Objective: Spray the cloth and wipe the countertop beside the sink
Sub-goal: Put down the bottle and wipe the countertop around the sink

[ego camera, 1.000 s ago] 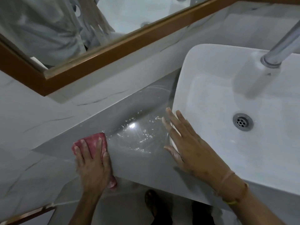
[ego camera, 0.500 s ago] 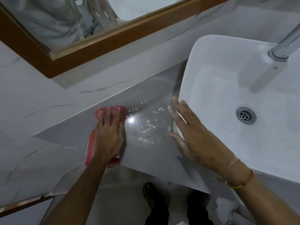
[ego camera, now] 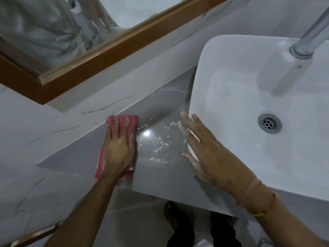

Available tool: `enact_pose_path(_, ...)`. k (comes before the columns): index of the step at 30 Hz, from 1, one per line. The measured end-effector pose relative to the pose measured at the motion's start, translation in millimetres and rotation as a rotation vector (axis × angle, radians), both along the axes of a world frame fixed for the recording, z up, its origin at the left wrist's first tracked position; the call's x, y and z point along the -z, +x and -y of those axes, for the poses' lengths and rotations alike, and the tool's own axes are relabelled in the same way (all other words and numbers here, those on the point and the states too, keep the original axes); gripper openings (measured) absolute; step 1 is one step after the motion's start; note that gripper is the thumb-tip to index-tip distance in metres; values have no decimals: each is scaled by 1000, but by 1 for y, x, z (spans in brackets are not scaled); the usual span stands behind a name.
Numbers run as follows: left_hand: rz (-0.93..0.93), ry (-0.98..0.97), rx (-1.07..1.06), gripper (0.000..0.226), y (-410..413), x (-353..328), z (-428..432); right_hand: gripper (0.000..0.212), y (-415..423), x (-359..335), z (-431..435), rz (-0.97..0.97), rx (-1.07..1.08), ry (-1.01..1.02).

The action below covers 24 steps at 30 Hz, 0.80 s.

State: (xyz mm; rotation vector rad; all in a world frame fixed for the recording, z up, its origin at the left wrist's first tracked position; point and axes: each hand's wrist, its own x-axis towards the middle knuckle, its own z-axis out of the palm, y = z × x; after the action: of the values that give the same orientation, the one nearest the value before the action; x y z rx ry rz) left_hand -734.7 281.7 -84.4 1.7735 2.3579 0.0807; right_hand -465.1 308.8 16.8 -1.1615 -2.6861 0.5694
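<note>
A folded red cloth (ego camera: 132,120) lies flat on the grey countertop (ego camera: 76,154), to the left of the white sink (ego camera: 231,72). My left hand (ego camera: 119,147) presses down on the cloth with fingers spread, covering its middle. White flecks and wet streaks (ego camera: 160,139) glisten on the counter between the cloth and the sink. My right hand (ego camera: 208,152) rests open against the sink's left rim, holding nothing. No spray bottle is in view.
A wood-framed mirror (ego camera: 106,52) hangs above the marble backsplash (ego camera: 35,122). A chrome faucet (ego camera: 309,34) reaches over the basin, whose drain (ego camera: 269,123) sits at the right. My feet (ego camera: 172,216) stand on the floor below the counter's front edge.
My left hand has pushed the cloth away from the counter's front edge, toward the backsplash and rightward. My right hand has stayed on the sink rim.
</note>
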Motion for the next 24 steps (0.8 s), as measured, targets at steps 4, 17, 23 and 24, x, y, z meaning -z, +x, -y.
enact_pose_path(4, -3, 32, 185, 52, 14, -3, -16, 70, 0, -2, 0, -11, 0, 3)
enact_pose_path(17, -33, 23, 455, 55, 18, -8, -55, 71, -1, -1, 1, -27, 6, 3)
enact_pose_path(23, 145, 17, 660, 50, -28, -10, -32, 70, -1, 0, 0, -5, 1, 8)
enact_pose_path(24, 138, 26, 645, 50, -29, -9, -38, 70, -1, 1, 0, -11, 5, 3)
